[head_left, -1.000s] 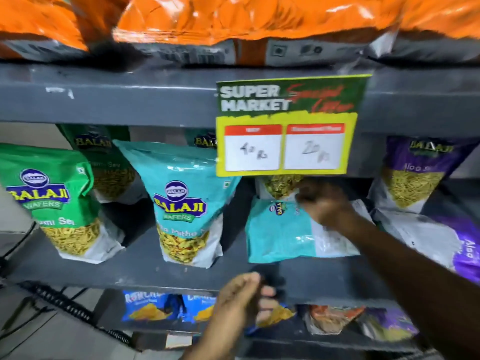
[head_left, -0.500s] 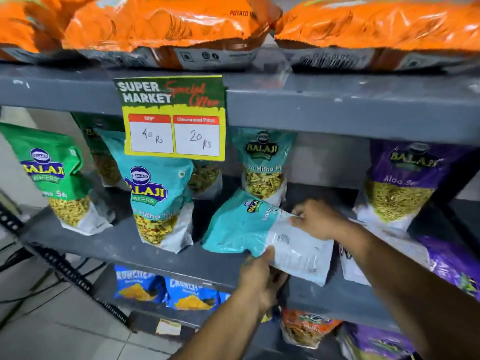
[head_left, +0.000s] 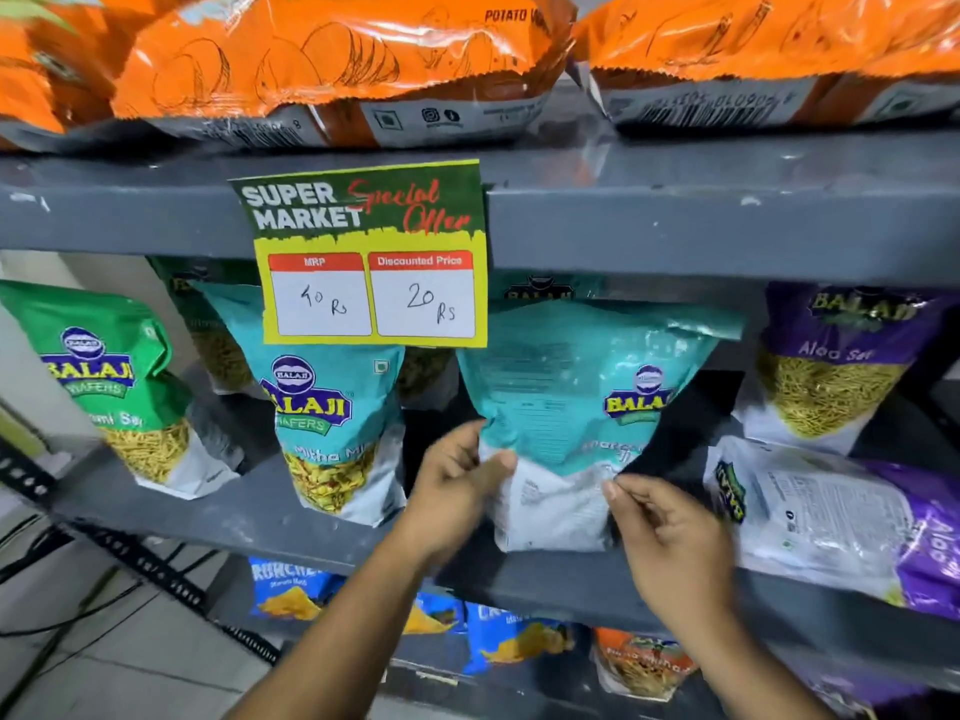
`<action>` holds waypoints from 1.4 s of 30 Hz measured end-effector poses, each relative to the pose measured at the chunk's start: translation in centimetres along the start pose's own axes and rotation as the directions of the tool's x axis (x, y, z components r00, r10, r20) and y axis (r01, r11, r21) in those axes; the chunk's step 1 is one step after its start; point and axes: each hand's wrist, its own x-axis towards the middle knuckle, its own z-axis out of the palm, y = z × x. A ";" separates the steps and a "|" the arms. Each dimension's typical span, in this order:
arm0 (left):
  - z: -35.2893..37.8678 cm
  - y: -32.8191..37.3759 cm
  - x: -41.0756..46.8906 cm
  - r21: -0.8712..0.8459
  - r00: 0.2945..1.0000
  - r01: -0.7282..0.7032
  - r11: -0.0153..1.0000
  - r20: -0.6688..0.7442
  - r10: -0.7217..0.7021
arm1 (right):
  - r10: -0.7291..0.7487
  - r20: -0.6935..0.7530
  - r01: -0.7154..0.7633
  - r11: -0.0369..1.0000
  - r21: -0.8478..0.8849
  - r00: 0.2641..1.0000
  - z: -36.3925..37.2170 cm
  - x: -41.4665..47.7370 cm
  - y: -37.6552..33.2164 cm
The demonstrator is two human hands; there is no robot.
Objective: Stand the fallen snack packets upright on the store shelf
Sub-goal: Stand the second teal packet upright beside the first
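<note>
A teal Balaji packet (head_left: 571,387) stands upright on the grey middle shelf (head_left: 249,511), its printed back side towards me. My left hand (head_left: 457,491) grips its lower left edge, thumb across the white bottom part. My right hand (head_left: 670,543) has curled fingers whose tips reach the packet's lower right corner; whether they hold it is unclear. A purple packet (head_left: 831,517) lies flat on its side at the right end of the same shelf.
Upright on this shelf are a green packet (head_left: 114,387), another teal packet (head_left: 332,423) and a purple packet (head_left: 831,366). A yellow price sign (head_left: 371,257) hangs from the shelf above, under orange crisp bags (head_left: 332,59). Blue packets (head_left: 291,589) sit on the shelf below.
The teal packet has gone from lying tilted in both hands to standing upright. My left hand moved to its left edge, my right hand to its lower right corner.
</note>
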 end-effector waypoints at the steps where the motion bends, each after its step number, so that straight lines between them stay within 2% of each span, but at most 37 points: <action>1: -0.8 -0.6 0.6 0.009 0.999 0.038 0.999 0.002 -0.038 | -0.029 -0.018 0.028 0.999 -0.040 0.999 0.7 -0.4 0.1; 4: -2.1 -2.0 1.3 -0.032 0.992 0.119 0.992 0.045 -0.118 | -0.044 -0.046 0.038 0.992 -0.118 0.998 2.2 -1.4 0.3; 7: -2.7 -2.3 1.6 -0.016 0.990 0.118 0.993 0.081 -0.117 | -0.041 -0.068 0.032 0.991 -0.128 0.997 2.6 -1.4 0.6; 10: -3.0 -2.2 1.7 -0.068 0.984 0.140 0.988 0.121 -0.131 | 0.011 -0.057 -0.015 0.998 -0.057 0.998 2.6 -1.9 0.8; 13: -2.5 -1.6 1.3 -0.107 0.986 0.068 0.992 0.157 -0.051 | 0.059 -0.063 -0.059 0.998 -0.007 0.996 2.9 -4.0 0.8; 15: -1.7 -1.0 0.9 -0.056 0.997 -0.003 0.998 0.080 0.007 | 0.030 0.004 -0.029 0.998 -0.051 1.000 3.4 -5.8 0.3; 17: -0.7 -0.8 0.3 0.027 0.997 -0.038 0.999 -0.068 0.040 | 0.045 0.127 -0.032 0.994 -0.102 0.991 3.9 -7.0 0.7; 19: 0.7 -0.8 -1.3 0.151 0.974 -0.036 0.988 -0.217 0.069 | 0.066 0.273 -0.030 0.991 -0.134 0.960 4.3 -7.1 1.2; 21: 2.4 -0.7 -4.0 0.293 0.952 -0.069 0.953 -0.267 0.151 | 0.041 0.359 0.018 0.987 -0.158 0.932 4.6 -6.5 1.5; 23: 3.7 -0.1 -6.6 0.349 0.975 -0.120 0.929 -0.136 0.176 | 0.101 0.344 -0.071 0.993 -0.098 0.933 4.8 -5.4 0.4; 25: 3.7 0.8 -7.6 0.288 0.989 -0.149 0.946 0.021 0.150 | 0.110 0.236 -0.095 0.992 -0.078 0.966 5.1 -4.0 0.5; 26: 3.1 1.2 -7.4 0.265 0.983 -0.180 0.947 0.027 0.180 | 0.125 0.220 -0.105 0.989 -0.101 0.968 5.1 -3.2 0.7; 28: 1.1 1.3 -6.4 0.272 0.955 -0.256 0.928 -0.078 0.286 | 0.209 0.312 -0.177 0.976 -0.128 0.927 5.0 -1.7 2.2; 30: -1.5 0.6 -4.9 0.299 0.948 -0.206 0.932 -0.175 0.266 | 0.253 0.402 -0.218 0.967 -0.131 0.880 4.3 -0.2 3.4; 31: -2.8 -0.1 -4.2 0.317 0.964 -0.142 0.938 -0.170 0.203 | 0.240 0.471 -0.218 0.971 -0.102 0.849 4.0 0.7 3.7; 33: -4.6 -1.4 -3.1 0.368 0.997 -0.029 0.929 -0.058 0.054 | 0.200 0.645 -0.209 0.976 -0.064 0.737 3.2 2.6 3.2; 36: -4.8 -3.0 -2.3 0.300 0.992 0.004 0.954 0.118 -0.041 | 0.181 0.766 -0.247 0.969 -0.031 0.616 2.6 5.2 3.0; 39: -3.8 -3.9 -2.1 0.294 0.999 0.017 0.956 0.021 -0.024 | 0.186 0.828 -0.257 0.965 -0.053 0.529 2.8 6.4 3.2; 42: -3.7 -4.6 -2.0 0.303 1.000 0.025 0.953 -0.024 -0.019 | 0.204 0.830 -0.323 0.946 -0.031 0.519 3.0 6.2 3.5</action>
